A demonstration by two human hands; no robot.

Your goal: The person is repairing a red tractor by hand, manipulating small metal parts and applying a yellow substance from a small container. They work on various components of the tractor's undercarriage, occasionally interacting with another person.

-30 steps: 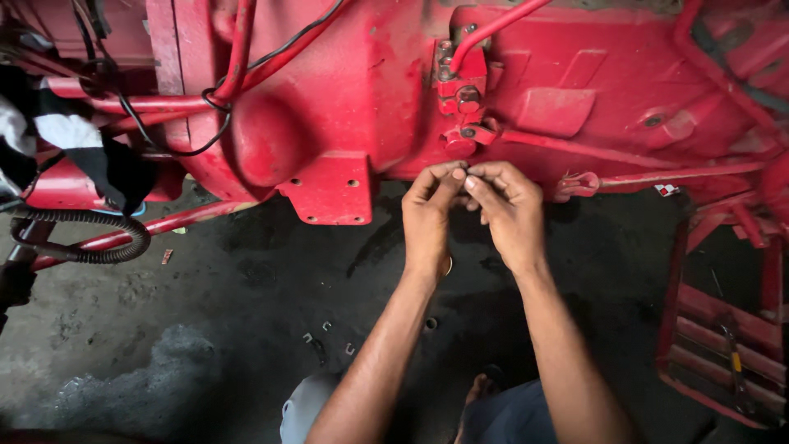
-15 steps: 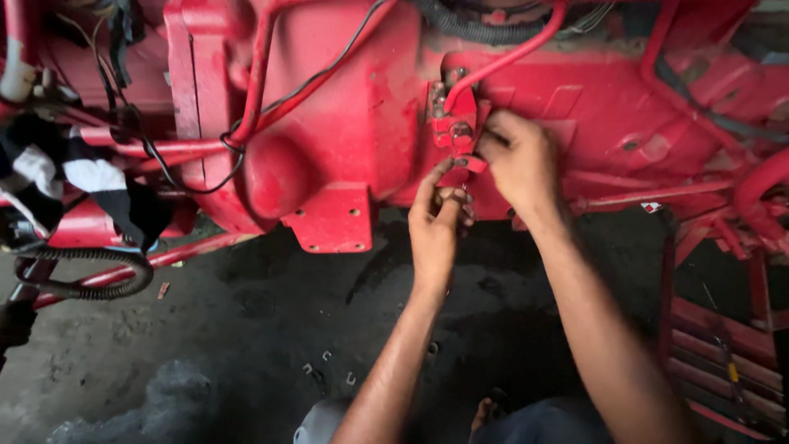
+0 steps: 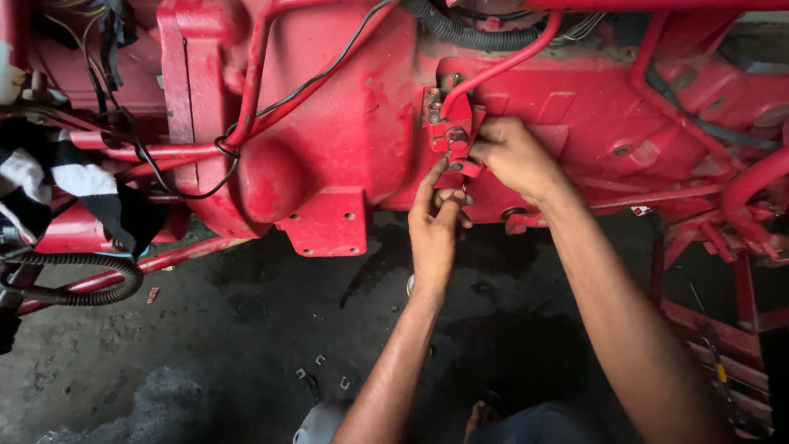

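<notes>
In the middle of the frame, both hands work at a small red bracket [image 3: 454, 146] that is fixed on the side of a big red machine body [image 3: 345, 123]. The left hand [image 3: 434, 226] comes up from below; its fingers point upward and are closed together at the lower end of the bracket, where they seem to pinch a small part, but the part itself is too small to tell. The right hand [image 3: 514, 158] comes from the right side and lies against the bracket, just right of it. Its fingers are curled in a loose grip at the bracket's edge; whether they hold something inside cannot be seen. The two hands are very near to each other, almost touching.

A thin red pipe [image 3: 501, 62] goes from the top of the bracket up to the upper right. A black cable [image 3: 288, 90] runs across the machine body in the upper left part. At the far left edge there is a black ribbed hose [image 3: 82, 284], and above it a black and white cloth [image 3: 57, 177]. Below the machine lies a dark, stained floor [image 3: 205, 353], with a few small metal clips [image 3: 320, 374] on it near the lower centre.
</notes>
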